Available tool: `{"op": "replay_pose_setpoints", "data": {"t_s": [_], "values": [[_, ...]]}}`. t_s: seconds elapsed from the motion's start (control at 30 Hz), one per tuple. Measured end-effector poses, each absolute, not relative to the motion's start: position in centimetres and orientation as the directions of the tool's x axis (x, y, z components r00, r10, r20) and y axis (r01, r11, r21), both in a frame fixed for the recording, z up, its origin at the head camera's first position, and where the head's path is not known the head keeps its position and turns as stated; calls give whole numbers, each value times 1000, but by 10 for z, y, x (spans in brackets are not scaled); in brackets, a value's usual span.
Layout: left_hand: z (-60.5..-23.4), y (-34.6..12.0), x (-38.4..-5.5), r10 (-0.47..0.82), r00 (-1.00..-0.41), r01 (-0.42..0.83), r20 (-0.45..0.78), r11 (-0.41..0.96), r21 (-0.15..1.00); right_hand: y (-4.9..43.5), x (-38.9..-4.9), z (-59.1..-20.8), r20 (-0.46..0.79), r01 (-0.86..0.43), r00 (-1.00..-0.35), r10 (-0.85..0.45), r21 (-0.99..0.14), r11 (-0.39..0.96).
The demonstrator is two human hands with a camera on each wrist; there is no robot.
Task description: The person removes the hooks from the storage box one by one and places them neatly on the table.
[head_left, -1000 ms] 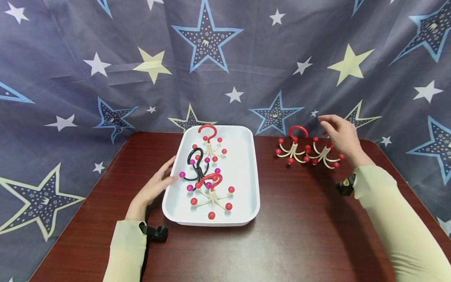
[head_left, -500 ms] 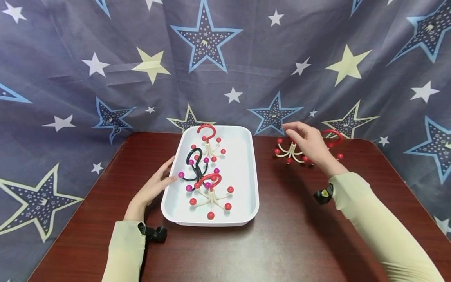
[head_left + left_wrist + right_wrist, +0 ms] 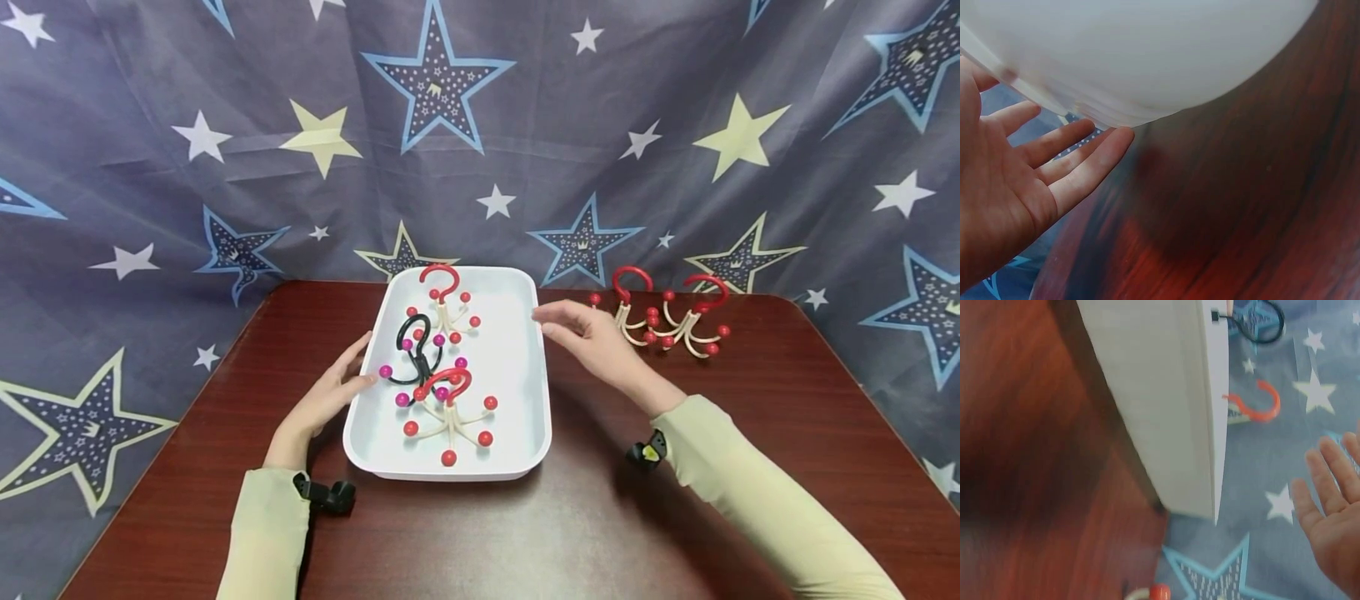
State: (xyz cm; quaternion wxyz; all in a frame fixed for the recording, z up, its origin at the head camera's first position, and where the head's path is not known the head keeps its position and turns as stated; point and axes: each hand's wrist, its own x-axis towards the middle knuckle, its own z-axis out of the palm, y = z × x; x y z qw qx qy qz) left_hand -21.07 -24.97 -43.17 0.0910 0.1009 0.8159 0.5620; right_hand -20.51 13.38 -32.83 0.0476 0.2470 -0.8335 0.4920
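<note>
A white tray [image 3: 517,408] holds two cream hangers with red hooks and red balls, the rear one [image 3: 444,312] and the front one [image 3: 452,417]. Between them lies a black hanger [image 3: 423,367] with purple balls, partly overlapped by the front one. My left hand [image 3: 330,400] touches the tray's left side with its fingers extended, seen closer in the left wrist view [image 3: 1029,169]. My right hand [image 3: 600,350] hovers by the tray's right rim with extended fingers and holds nothing; its palm shows in the right wrist view [image 3: 1335,519].
On the table [image 3: 600,533], right of the tray, stand two more red-hooked hangers, one [image 3: 624,312] partly behind my right hand and another [image 3: 690,329] beside it. A curtain [image 3: 247,50] with stars hangs behind the table.
My right hand has moved left and down, from over the right-hand hangers to the tray's right rim. The left hand and the hangers stay where they were.
</note>
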Motion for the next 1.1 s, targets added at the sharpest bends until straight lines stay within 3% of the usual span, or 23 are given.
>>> {"op": "replay_pose_setpoints", "data": {"t_s": [0.2,0.53,0.77,1.1], "values": [[-432,-250,-211,274,-961,62,-34,331,942,113,-210,-356,279,-455,-843,-461,-827,331],[-433,-252,-211,267,-961,25,-68,327,945,76,-200,-365,193,-468,-754,-627,-829,308],[-432,-252,-212,273,-960,29,-65,325,945,59,-195,-368,151,-450,-737,-658,-837,312],[-432,-251,-211,276,-958,16,-72,301,953,43,-193,-372,191,-483,-729,-657,-824,296]]}}
